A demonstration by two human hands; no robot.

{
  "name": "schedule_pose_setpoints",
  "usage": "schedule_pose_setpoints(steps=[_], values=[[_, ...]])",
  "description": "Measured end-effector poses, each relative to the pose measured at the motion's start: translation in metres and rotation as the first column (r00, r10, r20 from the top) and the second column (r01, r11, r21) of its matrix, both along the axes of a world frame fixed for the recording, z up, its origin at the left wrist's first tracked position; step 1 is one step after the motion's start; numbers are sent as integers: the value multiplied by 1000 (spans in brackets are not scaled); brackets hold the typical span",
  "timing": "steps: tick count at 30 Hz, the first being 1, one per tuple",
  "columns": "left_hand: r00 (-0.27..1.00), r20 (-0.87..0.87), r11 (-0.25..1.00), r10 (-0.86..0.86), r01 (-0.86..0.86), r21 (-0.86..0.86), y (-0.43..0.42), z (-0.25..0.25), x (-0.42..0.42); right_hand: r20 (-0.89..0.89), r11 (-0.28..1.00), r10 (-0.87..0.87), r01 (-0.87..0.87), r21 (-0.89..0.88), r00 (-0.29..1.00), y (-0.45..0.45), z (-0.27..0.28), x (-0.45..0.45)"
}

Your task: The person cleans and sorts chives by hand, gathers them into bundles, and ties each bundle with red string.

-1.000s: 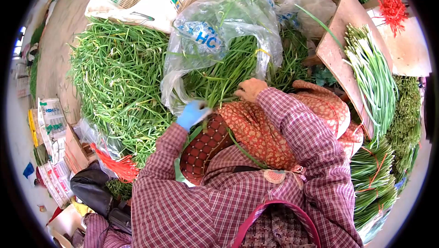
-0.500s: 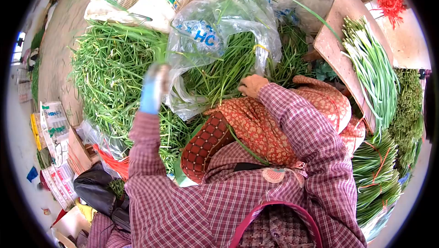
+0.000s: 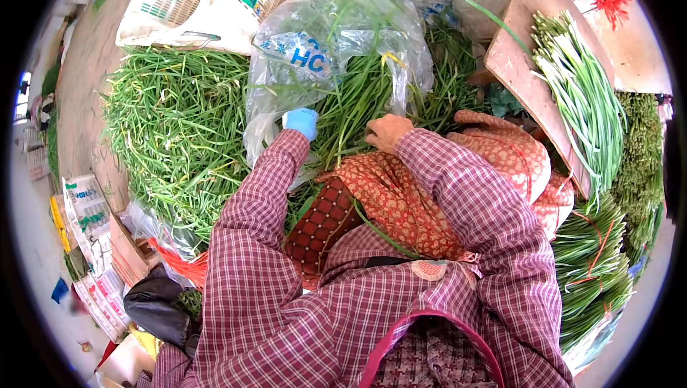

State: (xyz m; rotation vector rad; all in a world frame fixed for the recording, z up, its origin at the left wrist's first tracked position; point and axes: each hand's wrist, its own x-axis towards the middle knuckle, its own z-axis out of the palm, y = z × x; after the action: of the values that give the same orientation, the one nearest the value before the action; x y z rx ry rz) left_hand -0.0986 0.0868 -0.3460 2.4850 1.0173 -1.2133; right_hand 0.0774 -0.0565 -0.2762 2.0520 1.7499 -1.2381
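Gloved left hand (image 3: 301, 124) and bare right hand (image 3: 388, 133) worked at green stalks (image 3: 349, 110), twelve o'clock; I couldn't tell their grip. Stalks looked light, limp, best gathered mid-length.

Glove (image 3: 306, 122) on left hand (image 3: 296, 123): matt, smooth-looking. Sleeve (image 3: 472, 177) behind right hand (image 3: 388, 133): matt woven cloth. Patterned cloth (image 3: 397, 191) just below the hands: matt, creased. Bag (image 3: 304, 57) ahead of both: thin clear plastic, glossy, crinkled. Board (image 3: 514, 59) right of right hand: looks like wood, matt, scuffed. Stalks (image 3: 576, 95) on it: smooth, slight sheen.
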Motion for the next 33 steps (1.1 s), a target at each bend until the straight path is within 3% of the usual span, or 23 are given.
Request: schedule_pose_setpoints(steps=[4, 5, 6, 7, 8, 10, 11, 12, 14, 16, 18, 19, 20, 22, 23, 25, 26, 28, 30, 31, 33], values=[[978, 180, 993, 106, -115, 40, 1, 19, -41, 3, 1000, 11, -11, -26, 1000, 1, -4, 1], [973, 171, 985, 157, -168, 46, 2, 55, -48, 8, 1000, 10, -9, -22, 1000, 0, -6, 1], [924, 249, 953, 291, -304, 13, 17, 44, -77, 13, 1000, 8, -7, -18, 1000, 0, -7, 1], [826, 430, 902, 365, -429, 59, 13, 77, -89, 8, 1000, 7, -7, -19, 1000, 0, -7, 0], [863, 399, 913, 309, -387, 130, 51, 43, -139, 25, 998, 31, -29, -63, 999, 2, -5, -2], [449, 562, 653, 695, -720, -233, 51, 113, -160, 37, 993, 56, -51, -106, 998, 5, -2, -6], [228, 656, 556, 720, -755, -348, 45, 145, -163, 30, 992, 67, -63, -113, 997, 7, 0, -7], [-10, 707, 461, 707, -752, -471, 41, 164, -165, 23, 990, 79, -76, -120, 997, 7, 1, -8], [-284, 664, 481, 692, -505, -717, 45, 168, -170, 21, 989, 75, -72, -127, 997, 6, 1, -8], [-202, 755, 493, 624, -647, -581, 16, 185, -125, 20, 989, 69, -66, -130, 997, 7, 1, -8], [-92, 652, 512, 752, -541, -667, 3, 150, -104, 27, 987, 52, -48, -152, 998, 7, 3, -6], [92, 618, 553, 780, -564, -614, -11, 139, -85, 28, 987, 48, -43, -153, 998, 6, 2, -4], [98, 490, 475, 866, -466, -746, -22, 119, -71, 26, 984, 43, -37, -176, 999, 5, -1, -2], [153, 147, 210, 977, -588, -781, -43, 68, -50, 25, 979, 30, -25, -202, 999, 3, -2, 0], [263, 152, 286, 953, -609, -740, -52, 44, -43, 18, 979, 15, -11, -204, 1000, 2, -1, 1], [552, 234, 576, 801, -601, -554, -65, 7, -27, 12, 978, -2, 4, -207, 1000, 2, 2, 2], [624, 235, 646, 745, -587, -489, -70, -3, -23, 16, 982, 11, -8, -186, 1000, 2, 3, 2], [654, 230, 673, 721, -582, -456, -70, -3, -23, 17, 986, 25, -22, -166, 1000, 1, 3, 0], [744, 185, 679, 642, -439, -588, -67, 0, -25, 22, 995, 26, -24, -101, 999, 1, 2, -1], [632, 71, 540, 772, -592, -598, -62, 33, -17, 21, 994, 23, -21, -103, 1000, 1, 2, 0], [515, 257, 561, 818, -616, -553, -35, 13, -34, 10, 997, 25, -25, -67, 1000, 0, 0, 0]])
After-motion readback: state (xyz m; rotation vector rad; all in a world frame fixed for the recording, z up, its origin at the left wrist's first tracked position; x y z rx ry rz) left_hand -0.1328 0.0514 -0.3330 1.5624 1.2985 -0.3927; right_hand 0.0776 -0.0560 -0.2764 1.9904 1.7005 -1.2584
